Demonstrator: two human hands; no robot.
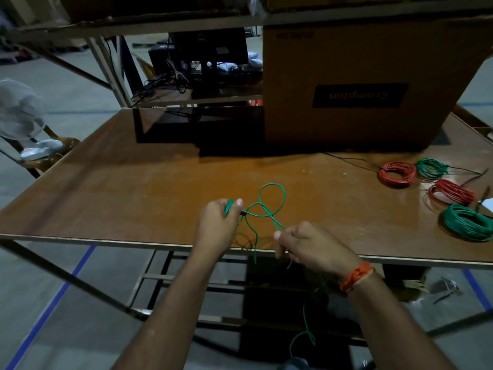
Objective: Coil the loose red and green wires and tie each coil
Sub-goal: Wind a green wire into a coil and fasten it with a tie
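Observation:
A loose green wire (pixel 272 194) loops above the near edge of the brown table (pixel 133 182), between my two hands. My left hand (pixel 218 225) grips one stretch of it in curled fingers with the thumb on top. My right hand (pixel 306 247) pinches another stretch a little lower and to the right. The wire's tail hangs down past the table edge toward the floor. At the right side of the table lie finished coils: two red coils (pixel 397 174) (pixel 450 193) and two green coils (pixel 430 169) (pixel 466 221).
A large cardboard box (pixel 360 84) stands at the back right of the table. A dark panel (pixel 197 126) stands at the back middle. Thin black cables (pixel 354 160) run past the coils. A chair (pixel 48 153) stands to the left of the table.

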